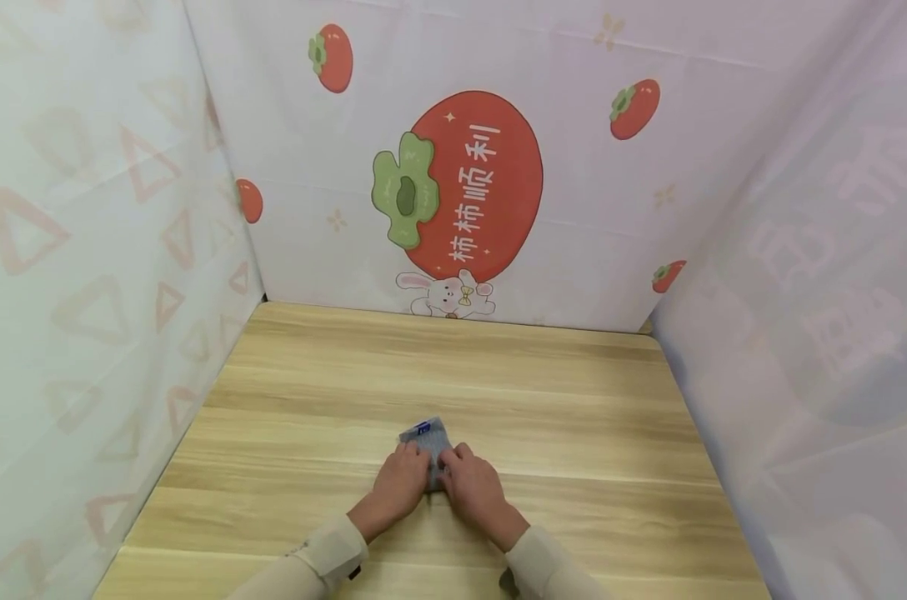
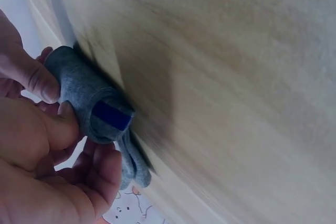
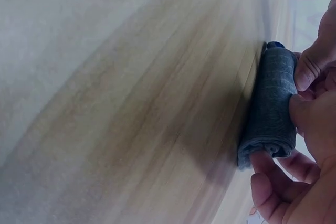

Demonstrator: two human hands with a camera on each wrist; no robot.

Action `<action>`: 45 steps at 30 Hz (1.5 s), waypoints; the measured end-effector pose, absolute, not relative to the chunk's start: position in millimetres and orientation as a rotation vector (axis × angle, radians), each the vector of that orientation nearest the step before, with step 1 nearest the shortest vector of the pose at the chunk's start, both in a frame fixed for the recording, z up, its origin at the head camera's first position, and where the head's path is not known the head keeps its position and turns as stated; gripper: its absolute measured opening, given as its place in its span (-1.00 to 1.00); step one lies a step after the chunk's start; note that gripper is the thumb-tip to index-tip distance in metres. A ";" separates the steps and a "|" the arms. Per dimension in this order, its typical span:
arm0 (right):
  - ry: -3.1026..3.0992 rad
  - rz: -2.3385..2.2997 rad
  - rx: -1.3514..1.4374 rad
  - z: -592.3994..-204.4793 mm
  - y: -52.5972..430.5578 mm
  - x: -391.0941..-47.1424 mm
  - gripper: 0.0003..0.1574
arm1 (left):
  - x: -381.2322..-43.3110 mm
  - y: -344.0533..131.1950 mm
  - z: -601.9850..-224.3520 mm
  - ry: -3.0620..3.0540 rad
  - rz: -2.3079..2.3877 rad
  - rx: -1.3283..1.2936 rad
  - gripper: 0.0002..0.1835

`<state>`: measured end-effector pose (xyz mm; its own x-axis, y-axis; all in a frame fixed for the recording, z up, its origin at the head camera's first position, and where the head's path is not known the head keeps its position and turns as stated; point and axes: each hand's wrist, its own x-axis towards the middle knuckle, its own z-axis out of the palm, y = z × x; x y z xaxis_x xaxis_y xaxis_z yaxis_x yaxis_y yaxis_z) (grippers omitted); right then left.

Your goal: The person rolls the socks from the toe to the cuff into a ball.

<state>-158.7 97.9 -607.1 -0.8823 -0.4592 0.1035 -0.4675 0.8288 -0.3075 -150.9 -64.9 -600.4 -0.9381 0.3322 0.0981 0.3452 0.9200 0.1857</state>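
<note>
A pair of grey socks point(image 1: 437, 454) lies on the table between both hands, its near part rolled into a thick cylinder. At the roll's end in the left wrist view shows a dark blue patch point(image 2: 111, 115), and two flat sock ends point(image 2: 135, 167) stick out beyond it. My left hand point(image 1: 404, 479) grips the roll from the left, thumb pressed on its side. From the right, my right hand point(image 1: 474, 487) holds it with thumb on the rolled fabric point(image 3: 272, 98) and a fingertip at the spiral end. Both thumbs sit close together.
The wood-grain table point(image 1: 573, 417) stretches around the hands. White cloth walls enclose it: a back one point(image 1: 573, 225) printed with persimmons and a rabbit, a left one point(image 1: 108, 250) with triangles, and a right one point(image 1: 836, 333).
</note>
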 end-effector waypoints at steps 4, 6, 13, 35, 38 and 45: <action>-2.982 0.549 0.733 -605.2 97.1 -162.8 -0.85 | -156.9 -66.5 -600.4 -3.047 -0.393 -0.492 -0.94; -2.975 0.551 0.733 -604.1 96.6 -164.0 -0.87 | -158.7 -68.0 -599.4 -3.039 -0.430 -0.496 -0.93; -2.875 0.485 0.746 -603.9 92.8 -164.2 -0.87 | -158.7 -68.9 -598.2 -2.978 -0.458 -0.504 -0.83; -2.599 0.320 0.951 -622.5 106.2 -158.8 -0.69 | -125.8 -60.0 -609.6 -2.701 -0.073 -0.625 -0.78; -2.633 0.305 0.993 -621.8 106.1 -159.8 -0.59 | -126.8 -60.9 -610.3 -2.706 -0.062 -0.613 -0.81; -2.688 0.264 0.981 -619.5 101.3 -159.0 -0.60 | -126.3 -63.1 -610.8 -2.733 -0.080 -0.620 -0.78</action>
<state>-159.0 101.3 -619.5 -0.7356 -0.6027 0.3093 -0.6514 0.7547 -0.0785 -126.3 -63.1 -610.8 -0.8483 0.4095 0.3356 0.4284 0.9034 -0.0195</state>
